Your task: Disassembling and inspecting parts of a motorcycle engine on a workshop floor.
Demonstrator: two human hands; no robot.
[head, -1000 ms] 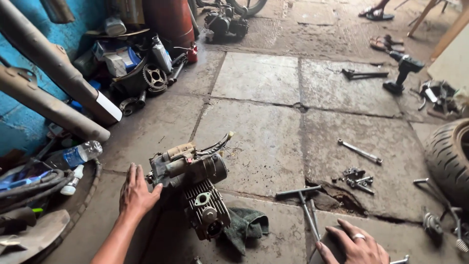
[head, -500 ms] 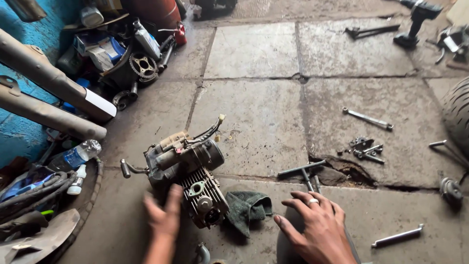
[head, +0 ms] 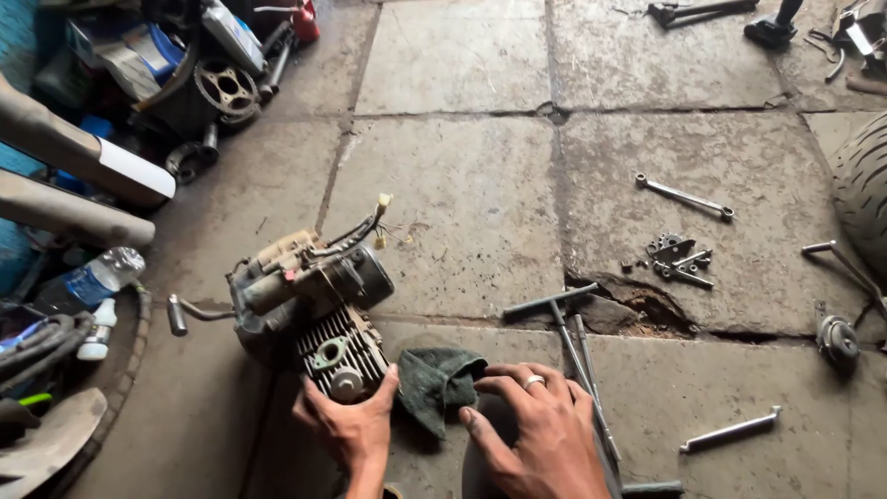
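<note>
A dirty small engine [head: 305,296] with cooling fins and loose wires lies on the stone floor. My left hand [head: 351,427] rests against its finned cylinder head, fingers spread around the round port. My right hand [head: 545,434], with a ring on one finger, lies flat on a dark rounded part [head: 485,457] at the bottom edge. A crumpled dark green rag [head: 434,383] sits between the two hands, touching the right fingertips.
A T-handle wrench [head: 564,328] lies right of the rag. A spanner [head: 684,196], small parts [head: 679,259], a metal bar [head: 730,431] and a tyre [head: 864,194] are to the right. Exhaust pipes [head: 83,189], a bottle [head: 97,277] and piled parts [head: 203,74] fill the left.
The view has dropped closer to the engine. My left hand moved from the floor left of the engine onto its cylinder head. My right hand shifted left beside the rag.
</note>
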